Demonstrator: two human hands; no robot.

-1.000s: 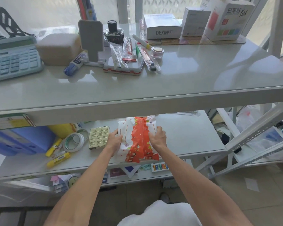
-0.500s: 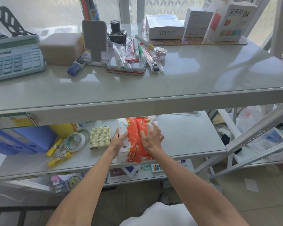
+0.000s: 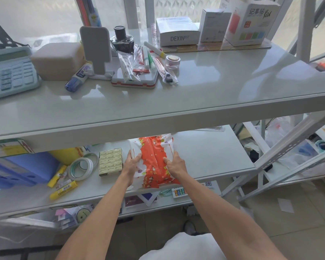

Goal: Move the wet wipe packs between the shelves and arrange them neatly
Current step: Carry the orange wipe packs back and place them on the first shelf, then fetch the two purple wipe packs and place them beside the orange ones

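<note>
A bundle of wet wipe packs (image 3: 152,162), orange-red and white with small cartoon prints, lies on the middle shelf (image 3: 214,158) near its front edge. My left hand (image 3: 132,163) grips the bundle's left side. My right hand (image 3: 175,163) grips its right side, fingers curled into the wrapper. The far end of the bundle runs under the top shelf (image 3: 158,109). How many packs are in the bundle cannot be told.
Left of the bundle on the middle shelf are a box of erasers (image 3: 110,161), tape rolls (image 3: 81,168), yellow glue sticks (image 3: 63,190) and blue folders (image 3: 21,169). The top shelf carries a calculator (image 3: 9,72), an ink bottle (image 3: 122,41), pens and boxes (image 3: 176,30).
Both hands have shifted from the flat pack's edges to gripping its sides, squeezing the bundle narrower and raising it slightly, with its near end over the shelf's front edge.
</note>
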